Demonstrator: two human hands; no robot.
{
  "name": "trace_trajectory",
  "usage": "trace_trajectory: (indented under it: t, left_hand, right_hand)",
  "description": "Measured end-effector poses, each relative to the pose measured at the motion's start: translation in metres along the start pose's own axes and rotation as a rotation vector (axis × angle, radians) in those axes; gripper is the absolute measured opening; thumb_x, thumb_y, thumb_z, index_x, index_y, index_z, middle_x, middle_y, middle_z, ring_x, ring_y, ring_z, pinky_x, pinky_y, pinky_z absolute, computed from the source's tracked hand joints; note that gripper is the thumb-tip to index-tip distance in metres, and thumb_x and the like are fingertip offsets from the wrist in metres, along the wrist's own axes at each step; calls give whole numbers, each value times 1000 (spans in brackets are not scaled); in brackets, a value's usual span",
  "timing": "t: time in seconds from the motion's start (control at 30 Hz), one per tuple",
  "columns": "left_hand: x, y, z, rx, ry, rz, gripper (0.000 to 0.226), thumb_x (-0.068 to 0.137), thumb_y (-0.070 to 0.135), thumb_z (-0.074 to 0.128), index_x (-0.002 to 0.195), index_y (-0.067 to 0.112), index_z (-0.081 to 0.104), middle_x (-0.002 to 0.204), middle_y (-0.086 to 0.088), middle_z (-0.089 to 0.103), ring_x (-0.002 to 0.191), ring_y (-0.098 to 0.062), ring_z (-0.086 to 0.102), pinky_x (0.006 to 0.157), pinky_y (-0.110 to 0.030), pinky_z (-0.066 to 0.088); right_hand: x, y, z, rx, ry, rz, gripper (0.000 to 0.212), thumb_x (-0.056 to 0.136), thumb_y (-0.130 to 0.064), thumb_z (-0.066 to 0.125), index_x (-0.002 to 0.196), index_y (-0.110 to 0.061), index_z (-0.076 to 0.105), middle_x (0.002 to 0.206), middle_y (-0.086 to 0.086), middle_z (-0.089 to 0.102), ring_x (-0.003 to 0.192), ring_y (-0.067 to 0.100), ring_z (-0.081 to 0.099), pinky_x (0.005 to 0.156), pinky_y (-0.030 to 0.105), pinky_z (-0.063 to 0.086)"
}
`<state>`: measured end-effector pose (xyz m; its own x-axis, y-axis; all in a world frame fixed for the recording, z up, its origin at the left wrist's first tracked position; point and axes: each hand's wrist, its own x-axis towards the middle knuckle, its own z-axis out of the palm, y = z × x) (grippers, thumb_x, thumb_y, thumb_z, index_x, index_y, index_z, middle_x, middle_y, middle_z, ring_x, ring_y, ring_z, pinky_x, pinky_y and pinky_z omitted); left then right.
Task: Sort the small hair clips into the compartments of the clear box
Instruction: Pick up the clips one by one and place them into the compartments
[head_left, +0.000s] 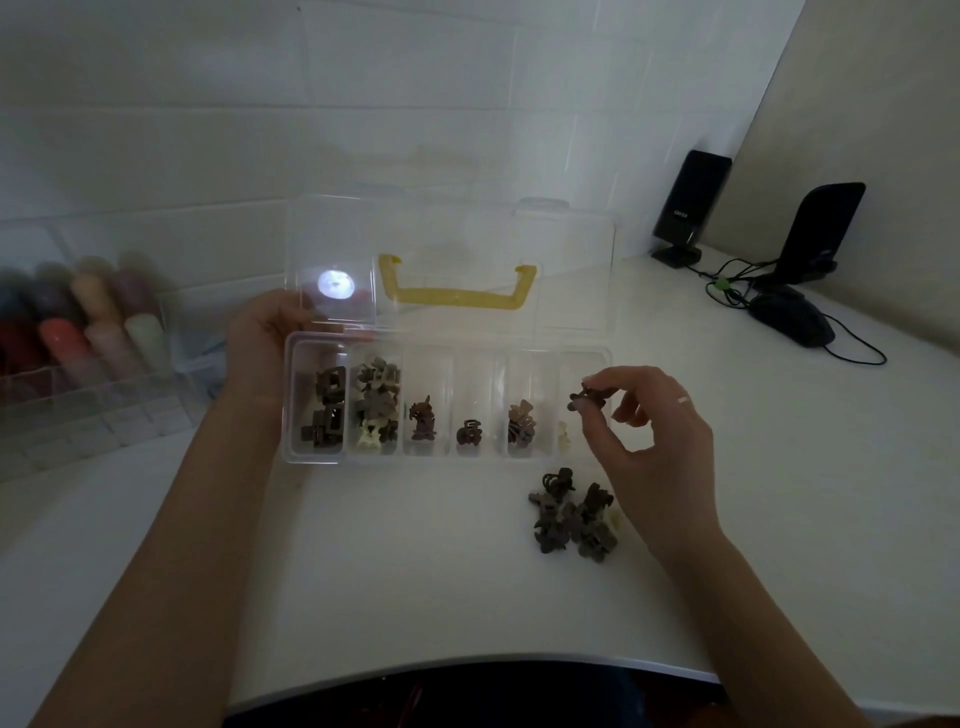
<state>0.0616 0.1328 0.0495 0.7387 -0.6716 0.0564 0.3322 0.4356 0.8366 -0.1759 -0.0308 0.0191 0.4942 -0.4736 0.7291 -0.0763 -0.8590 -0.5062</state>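
Observation:
The clear box (447, 458) lies open on the white table, its lid (452, 228) with a yellow handle (457, 299) tilted up behind. Its compartments hold small hair clips: dark ones at far left (326, 413), mixed brown and cream ones (378, 410) beside them, then single dark clips and a tan group (521, 423). My left hand (265, 343) grips the box's left end. My right hand (649, 431) pinches a dark clip (586, 397) over the rightmost compartment. A pile of loose dark clips (571, 514) lies in front of the box, just left of that hand.
A clear organiser (104, 415) with coloured tubes stands at the left. Two black speakers (691, 202), a mouse (792, 322) and cables sit at the back right. The table's front edge (467, 665) curves near my body.

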Motion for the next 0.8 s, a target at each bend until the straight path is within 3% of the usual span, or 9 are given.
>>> trace_trajectory:
  t: [0.17, 0.23, 0.3, 0.4, 0.43, 0.5, 0.63, 0.8]
  left_hand:
    - [0, -3, -1, 1, -19, -17, 88, 12, 32, 81, 92, 7, 55, 93, -13, 58, 73, -23, 58, 66, -27, 55]
    - [-3, -4, 5, 21, -23, 6, 81, 11, 34, 80, 84, 6, 60, 78, -8, 69, 63, -18, 64, 60, -22, 55]
    - [-8, -6, 15, 60, -28, 33, 57, 16, 36, 74, 68, 11, 72, 61, -1, 69, 53, -13, 63, 55, -18, 53]
    - [-16, -10, 33, 94, 5, 39, 17, 38, 28, 57, 45, 18, 70, 47, 5, 62, 45, -9, 59, 53, -16, 48]
    - [-16, -11, 35, 100, 21, 39, 19, 47, 22, 50, 41, 18, 68, 46, 5, 62, 45, -8, 59, 54, -18, 47]
    - [-14, -15, 34, 113, 34, 34, 28, 55, 19, 43, 46, 19, 69, 52, 2, 65, 51, -11, 62, 61, -24, 48]
    - [-9, -20, 31, 140, 78, 32, 37, 57, 20, 45, 80, 8, 71, 62, -10, 67, 61, -21, 66, 65, -29, 53]
    - [-11, -21, 34, 135, 78, 50, 38, 58, 18, 45, 81, 5, 71, 62, -9, 67, 59, -20, 66, 61, -27, 55]
  right_hand:
    - [0, 0, 0, 2, 7, -21, 21, 82, -4, 69, 92, -20, 62, 86, -15, 60, 75, 6, 51, 72, 6, 36]
    - [0, 0, 0, -9, -2, -46, 19, 82, -3, 68, 93, -18, 65, 85, -12, 60, 75, 6, 51, 71, 8, 38]
    - [1, 0, 2, 2, -18, -54, 18, 83, -4, 67, 93, -18, 66, 85, -10, 61, 75, 6, 52, 70, 10, 39]
    - [0, -2, 4, 38, -25, -58, 13, 83, -9, 66, 91, -19, 68, 84, -9, 62, 76, 7, 52, 70, 13, 40]
    - [0, -3, 4, 50, -19, -65, 12, 83, -10, 66, 90, -18, 68, 83, -8, 62, 77, 7, 53, 70, 13, 40]
    - [-1, -5, 5, 65, -4, -85, 11, 82, -8, 67, 89, -16, 68, 83, -7, 63, 77, 6, 53, 71, 11, 39]
    - [-3, -9, 9, 81, -19, -108, 6, 82, -15, 69, 86, -17, 66, 84, -12, 63, 76, 2, 52, 72, 8, 37]
    - [-3, -7, 10, 39, 2, -111, 7, 82, -24, 65, 84, -18, 63, 81, -17, 59, 77, 5, 52, 71, 10, 38]
